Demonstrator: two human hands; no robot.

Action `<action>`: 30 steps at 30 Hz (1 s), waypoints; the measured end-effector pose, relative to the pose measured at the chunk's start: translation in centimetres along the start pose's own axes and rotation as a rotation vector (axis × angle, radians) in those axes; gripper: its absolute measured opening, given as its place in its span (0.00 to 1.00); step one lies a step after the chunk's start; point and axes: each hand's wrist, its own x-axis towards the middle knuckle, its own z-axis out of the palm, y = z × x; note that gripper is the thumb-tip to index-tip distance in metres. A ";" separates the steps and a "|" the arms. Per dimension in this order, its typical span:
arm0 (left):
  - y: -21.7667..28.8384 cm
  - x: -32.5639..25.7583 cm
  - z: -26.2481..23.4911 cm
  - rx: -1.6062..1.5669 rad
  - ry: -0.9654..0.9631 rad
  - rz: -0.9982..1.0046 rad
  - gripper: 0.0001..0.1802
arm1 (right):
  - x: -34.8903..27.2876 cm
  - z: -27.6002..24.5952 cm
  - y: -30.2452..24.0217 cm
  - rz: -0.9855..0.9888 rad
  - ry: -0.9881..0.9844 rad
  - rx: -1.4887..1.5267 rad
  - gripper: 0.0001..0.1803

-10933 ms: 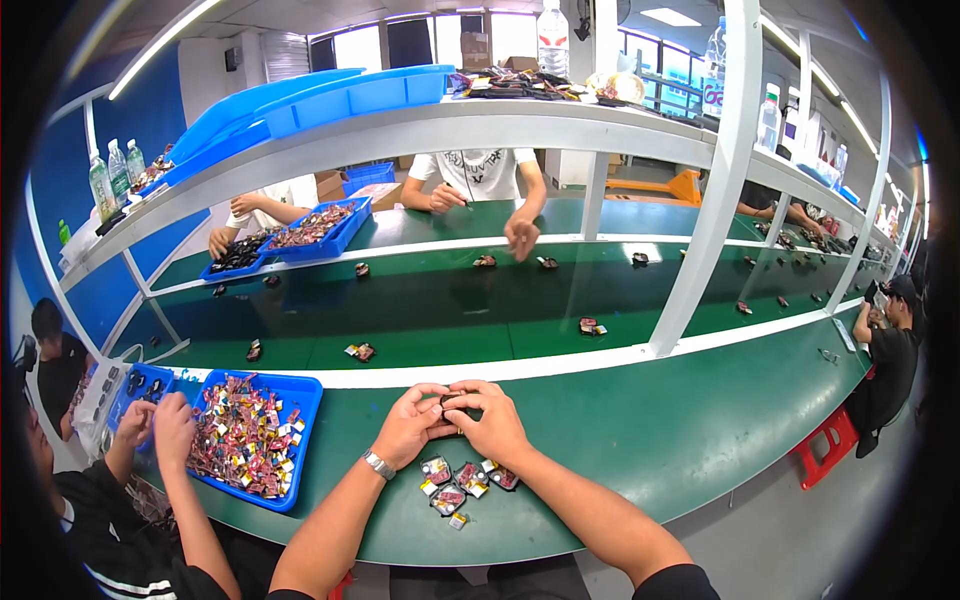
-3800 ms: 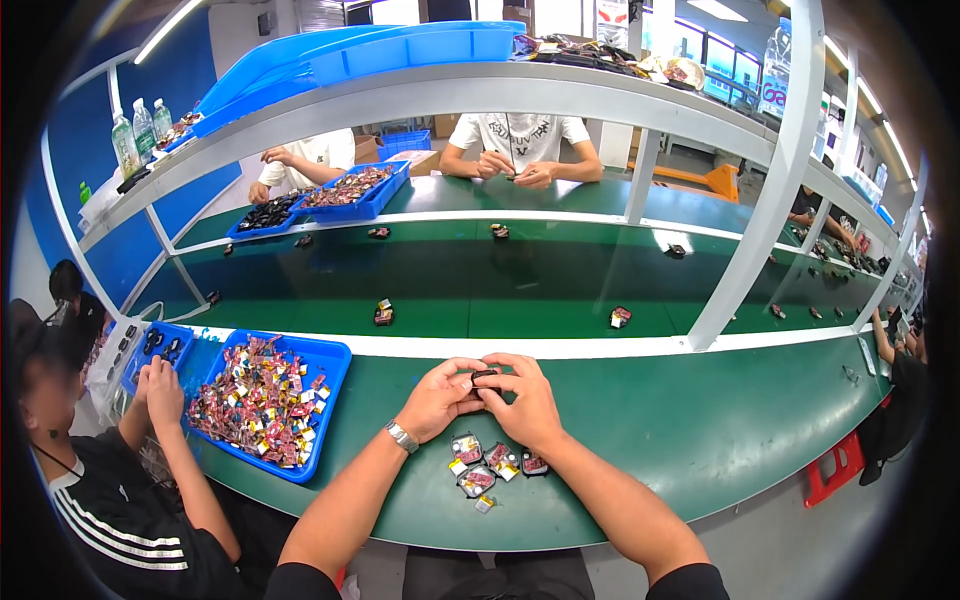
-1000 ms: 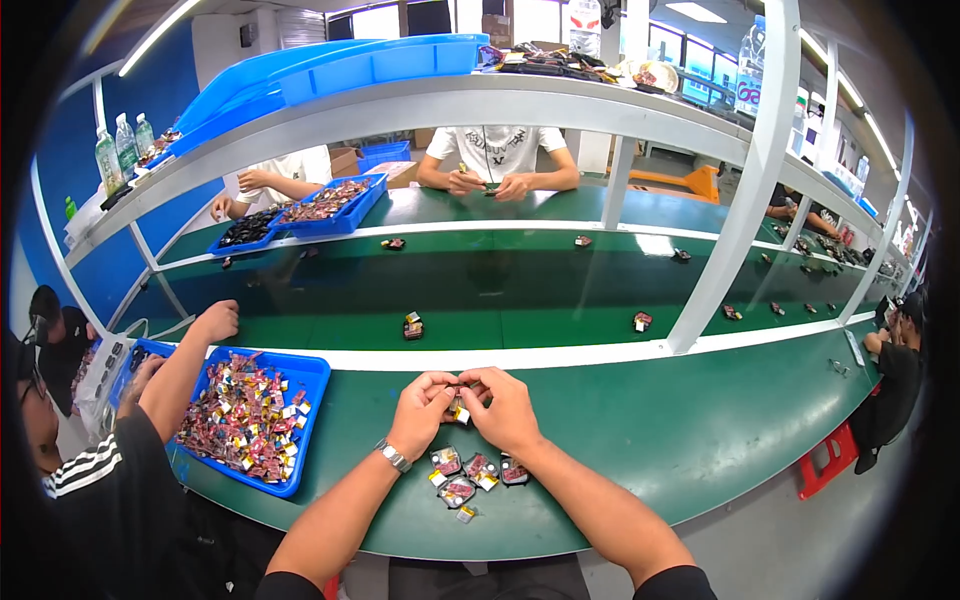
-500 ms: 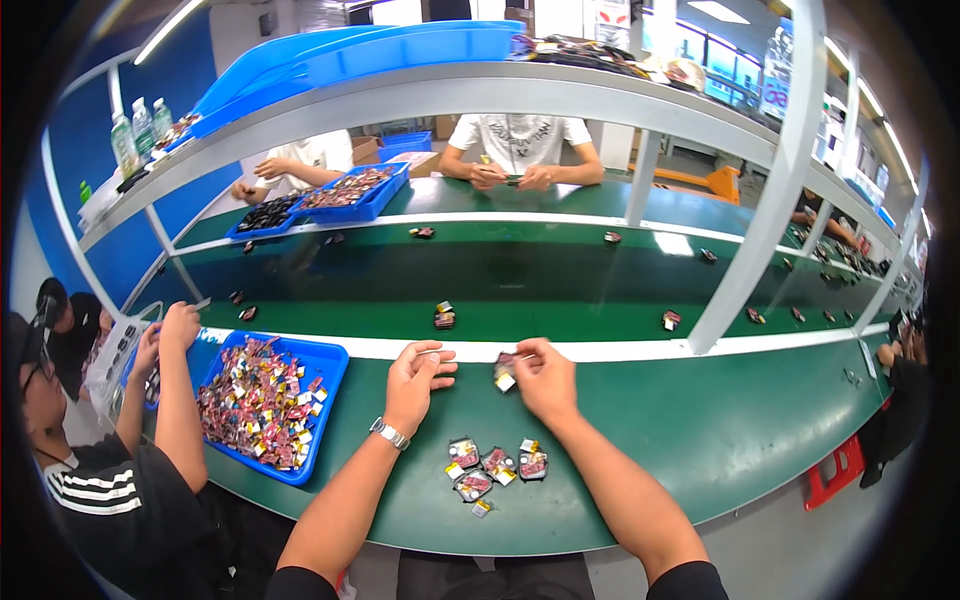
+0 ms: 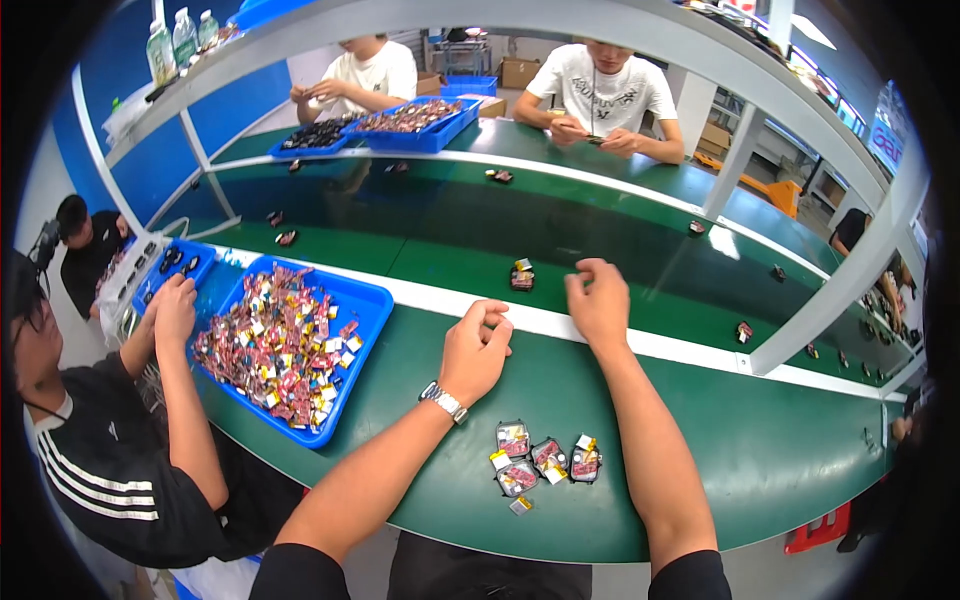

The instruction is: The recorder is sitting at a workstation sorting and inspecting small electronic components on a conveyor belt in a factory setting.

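Note:
Above the near edge of the dark green belt is my right hand, its fingers bent down and drawn together. The fingers hide whatever they may hold. My left hand, with a metal watch at the wrist, hovers by the white rail; its fingers are loosely curled, somewhat apart, and nothing shows in them. Between my forearms, several small electronic assemblies in dark shells, with reddish boards and silver-yellow battery cells, lie grouped on the green table. A loose battery cell lies nearest me. Another assembly rests on the belt, left of my right hand.
A blue tray heaped with boards and cells stands at my left, beside a co-worker. White rail divides table and belt. A shelf post rises at right. Two people sit across the belt, near another filled blue tray.
My right hand has moved forward from the table to over the belt; the assembly it pinched is now out of sight. My left hand's fingers have curled in. The whole view has turned left.

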 end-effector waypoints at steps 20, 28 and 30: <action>-0.3 0.2 -2.0 -0.381 -0.456 -0.204 0.18 | -8.6 -8.3 -6.4 -0.266 -0.505 0.243 0.37; 0.6 -0.8 -0.9 -0.401 -0.604 -0.318 0.19 | -9.9 -8.2 -4.8 -0.409 -0.321 0.140 0.31; 1.2 -1.2 -0.6 -0.466 -0.591 -0.323 0.20 | -10.4 -7.9 -5.4 -0.407 -0.207 0.093 0.21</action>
